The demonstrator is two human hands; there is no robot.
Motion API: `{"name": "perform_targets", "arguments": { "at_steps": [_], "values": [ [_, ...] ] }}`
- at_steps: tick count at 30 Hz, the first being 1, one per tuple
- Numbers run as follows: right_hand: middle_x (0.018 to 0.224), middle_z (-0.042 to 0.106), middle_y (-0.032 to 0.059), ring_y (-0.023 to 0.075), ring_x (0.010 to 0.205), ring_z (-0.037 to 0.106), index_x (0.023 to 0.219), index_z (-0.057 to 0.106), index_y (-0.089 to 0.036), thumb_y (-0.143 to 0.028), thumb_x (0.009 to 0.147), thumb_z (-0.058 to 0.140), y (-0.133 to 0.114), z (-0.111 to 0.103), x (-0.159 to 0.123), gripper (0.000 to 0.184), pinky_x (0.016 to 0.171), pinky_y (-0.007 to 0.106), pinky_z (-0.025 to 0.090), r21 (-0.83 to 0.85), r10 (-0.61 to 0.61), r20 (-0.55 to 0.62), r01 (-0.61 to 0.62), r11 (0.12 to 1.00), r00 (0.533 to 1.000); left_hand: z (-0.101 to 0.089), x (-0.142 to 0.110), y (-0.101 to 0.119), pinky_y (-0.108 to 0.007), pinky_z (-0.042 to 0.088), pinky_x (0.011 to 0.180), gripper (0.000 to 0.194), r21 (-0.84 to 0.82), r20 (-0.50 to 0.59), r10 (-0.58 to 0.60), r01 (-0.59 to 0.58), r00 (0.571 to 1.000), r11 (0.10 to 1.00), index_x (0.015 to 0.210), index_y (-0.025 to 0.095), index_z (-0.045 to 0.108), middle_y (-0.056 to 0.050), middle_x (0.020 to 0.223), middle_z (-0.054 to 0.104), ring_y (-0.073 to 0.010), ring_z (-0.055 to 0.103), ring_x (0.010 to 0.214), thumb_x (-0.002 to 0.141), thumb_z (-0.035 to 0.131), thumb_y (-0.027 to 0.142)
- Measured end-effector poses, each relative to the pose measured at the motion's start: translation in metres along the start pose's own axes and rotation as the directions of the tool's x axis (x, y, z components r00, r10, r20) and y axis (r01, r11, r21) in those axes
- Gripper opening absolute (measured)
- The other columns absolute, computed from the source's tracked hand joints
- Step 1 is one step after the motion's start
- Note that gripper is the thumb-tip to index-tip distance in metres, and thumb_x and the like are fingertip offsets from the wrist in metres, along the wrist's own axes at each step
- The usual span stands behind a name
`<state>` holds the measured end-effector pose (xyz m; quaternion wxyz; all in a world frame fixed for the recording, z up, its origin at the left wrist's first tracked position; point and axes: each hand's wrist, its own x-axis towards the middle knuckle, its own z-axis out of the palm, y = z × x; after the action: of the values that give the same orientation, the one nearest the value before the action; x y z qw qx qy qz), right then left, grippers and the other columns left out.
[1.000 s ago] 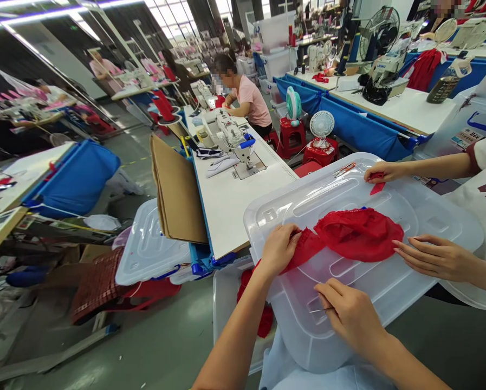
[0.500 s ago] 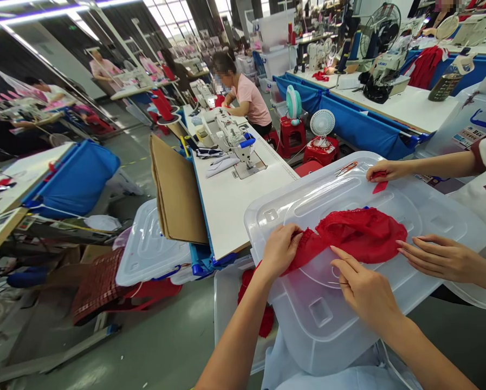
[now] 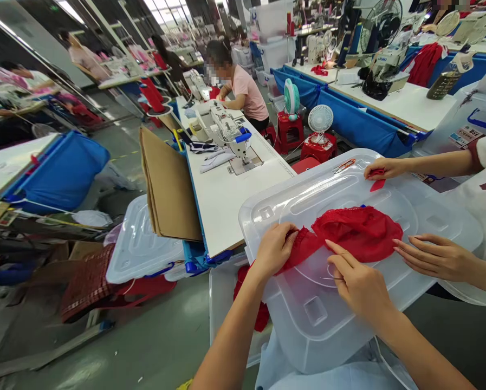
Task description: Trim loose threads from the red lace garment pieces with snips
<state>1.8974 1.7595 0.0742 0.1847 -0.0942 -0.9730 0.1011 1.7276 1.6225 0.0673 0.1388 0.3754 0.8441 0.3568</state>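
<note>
A red, sheer piece of fabric with a lacy edge (image 3: 358,235) lies bunched on the translucent lid of a plastic box (image 3: 316,338). My left hand (image 3: 276,249) pinches its narrow left end between thumb and fingers. Over the lid, my right hand (image 3: 360,284) stretches its index finger to the fabric's lower edge. Its other fingers are curled, and a thin, shiny sliver shows beside them, too small to name. A co-worker's hand (image 3: 438,255) reaches the fabric's right end with fingers extended. Their other hand (image 3: 383,169) grips a small red strip (image 3: 377,186).
Orange-handled thread snips (image 3: 344,166) lie at the lid's far edge. Below left, an open plastic bin (image 3: 222,309) holds red fabric. Ahead are a sewing machine (image 3: 226,127) on a white table (image 3: 214,211), cardboard sheets (image 3: 167,187) and a small white fan (image 3: 320,119).
The view has shifted slightly, so most things sit a little further left. Both my hands and the co-worker's hands keep nearly the same places around the red fabric.
</note>
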Motion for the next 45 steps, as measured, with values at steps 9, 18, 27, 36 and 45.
{"name": "perform_targets", "arguments": {
  "at_steps": [9,18,27,36,45],
  "values": [
    [0.121,0.07,0.0027,0.0063,0.044,0.053,0.08,0.063,-0.02,-0.002,0.079,0.042,0.0,0.0,-0.003,0.028,0.045,0.022,0.036,0.054,0.003,-0.068,0.001,0.999,0.998,-0.001,0.0,-0.001,-0.03,0.042,0.072,0.017,0.007,0.002,0.023,-0.023,1.0,1.0,0.093,0.024,0.059,0.0,0.085,0.065,-0.018,0.056,0.082,0.094,0.043,0.024],
    [0.125,0.068,0.0017,0.0078,0.045,0.055,0.078,0.064,-0.021,-0.004,0.079,0.043,0.0,0.002,0.003,0.027,0.043,0.024,0.033,-0.009,-0.007,-0.059,0.006,1.0,0.998,0.0,0.0,-0.002,-0.029,0.041,0.07,0.019,0.0,-0.001,0.012,-0.012,1.0,1.0,0.092,0.023,0.061,0.001,0.08,0.065,-0.0165,0.056,0.077,0.095,0.044,0.03],
    [0.112,0.074,0.0028,0.0064,0.044,0.055,0.076,0.061,-0.02,-0.002,0.08,0.042,0.004,0.001,0.002,0.027,0.044,0.021,0.035,0.095,-0.045,-0.161,0.061,0.994,0.986,0.004,0.003,-0.003,-0.029,0.039,0.068,0.016,0.031,-0.004,0.012,-0.012,1.0,0.999,0.088,0.024,0.064,0.001,0.076,0.065,-0.0163,0.055,0.075,0.092,0.049,0.028],
    [0.095,0.076,0.0015,0.0103,0.063,0.068,0.081,0.062,-0.02,0.001,0.079,0.04,-0.013,0.01,-0.021,0.03,0.054,0.019,0.043,0.199,-0.091,-0.112,0.112,0.974,0.99,0.006,0.008,-0.004,-0.029,0.037,0.066,0.017,0.055,-0.015,0.026,-0.025,1.0,0.998,0.088,0.024,0.064,0.0,0.076,0.065,-0.0175,0.056,0.076,0.092,0.048,0.028],
    [0.092,0.073,0.0027,0.0129,0.062,0.065,0.104,0.068,-0.02,-0.012,0.087,0.047,-0.007,0.014,0.0,0.028,0.05,0.024,0.039,-0.054,0.056,-0.103,-0.062,0.997,0.993,0.009,0.008,-0.002,-0.03,0.039,0.069,0.018,0.096,-0.025,0.047,-0.044,0.999,0.994,0.093,0.024,0.064,-0.002,0.082,0.067,-0.0194,0.059,0.086,0.094,0.047,0.029]
  ]
}}
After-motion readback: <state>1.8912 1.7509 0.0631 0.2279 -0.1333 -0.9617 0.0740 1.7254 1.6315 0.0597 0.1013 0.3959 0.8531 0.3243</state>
